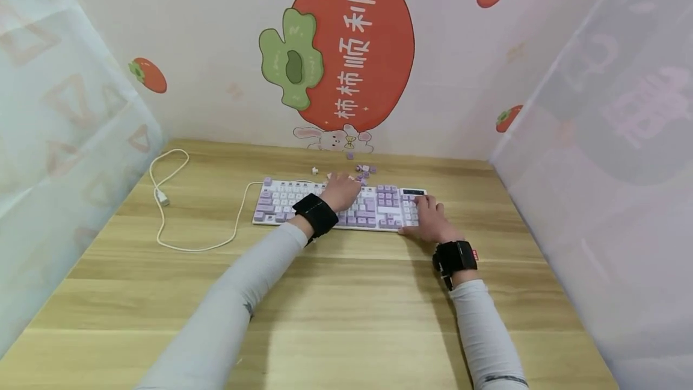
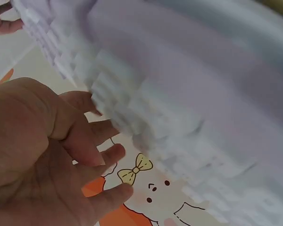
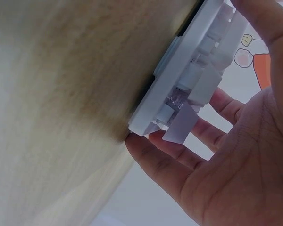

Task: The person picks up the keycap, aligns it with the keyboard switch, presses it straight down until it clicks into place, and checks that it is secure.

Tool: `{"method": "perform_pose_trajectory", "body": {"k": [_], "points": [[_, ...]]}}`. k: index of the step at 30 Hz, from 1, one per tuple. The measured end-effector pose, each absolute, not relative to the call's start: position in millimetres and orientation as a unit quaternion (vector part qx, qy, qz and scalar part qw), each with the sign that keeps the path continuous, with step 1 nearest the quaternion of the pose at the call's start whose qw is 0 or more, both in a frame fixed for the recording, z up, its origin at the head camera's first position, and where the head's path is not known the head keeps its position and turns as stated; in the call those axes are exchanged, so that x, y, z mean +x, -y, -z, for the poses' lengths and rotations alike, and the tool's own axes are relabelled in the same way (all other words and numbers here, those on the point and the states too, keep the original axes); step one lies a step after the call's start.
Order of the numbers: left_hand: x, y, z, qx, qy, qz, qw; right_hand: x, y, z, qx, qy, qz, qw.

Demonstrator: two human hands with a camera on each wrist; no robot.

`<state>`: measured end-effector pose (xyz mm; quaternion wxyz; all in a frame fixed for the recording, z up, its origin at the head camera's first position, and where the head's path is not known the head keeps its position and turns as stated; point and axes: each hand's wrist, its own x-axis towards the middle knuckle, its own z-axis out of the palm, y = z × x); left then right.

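Observation:
A white keyboard (image 1: 388, 210) with white and purple keycaps lies on the table, some of its key positions bare. My left hand (image 1: 341, 192) reaches over its middle, fingers loosely bent towards the far edge. In the left wrist view the left hand (image 2: 52, 146) shows nothing clearly held; its contact with the keys is hard to tell. The right hand (image 1: 433, 222) grips the keyboard's right end, thumb at the near edge. Close up, the right hand (image 3: 245, 155) spans the end of the keyboard (image 3: 179, 70). Loose keycaps (image 1: 366, 169) lie behind the keyboard, some partly hidden by the left hand.
A white cable (image 1: 200, 250) loops across the left of the wooden table (image 1: 335, 318), its USB plug (image 1: 162, 197) at the far left. One small white piece (image 1: 315, 170) lies behind the keyboard. A printed backdrop (image 1: 444, 77) stands along the back, with pale sheets at both sides.

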<state>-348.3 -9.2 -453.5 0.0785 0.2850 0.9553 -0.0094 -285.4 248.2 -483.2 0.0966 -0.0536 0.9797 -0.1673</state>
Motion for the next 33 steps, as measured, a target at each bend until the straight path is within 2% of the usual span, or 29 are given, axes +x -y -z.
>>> {"method": "perform_pose_trajectory", "body": {"k": [5, 8, 10, 13, 19, 26, 33], "points": [[-352.6, 14.1, 449.1, 0.288, -0.953, -0.031, 0.084, -282.9, -247.9, 487.7, -0.055, -0.979, 0.170, 0.096], [-362.0, 21.7, 445.7, 0.289, -0.947, -0.082, 0.110, -282.5, -248.3, 487.3, -0.057, -0.980, 0.165, 0.097], [-370.8, 29.6, 444.6, 0.270, -0.944, -0.135, 0.135, -282.6, -248.4, 487.0, -0.058, -0.980, 0.163, 0.098], [-387.5, 46.9, 446.6, 0.236, -0.941, -0.201, 0.140, -282.8, -247.8, 485.6, -0.054, -0.980, 0.166, 0.100], [-399.6, 88.0, 445.9, 0.213, -0.952, -0.194, 0.102, -282.0, -247.6, 485.9, -0.050, -0.980, 0.167, 0.101], [-415.8, 111.2, 469.2, 0.214, -0.953, -0.204, 0.060, -283.1, -247.1, 487.6, -0.045, -0.979, 0.166, 0.106], [-429.3, 124.5, 479.3, 0.225, -0.935, -0.267, 0.066, -282.0, -246.8, 485.8, -0.051, -0.980, 0.163, 0.099]]}}
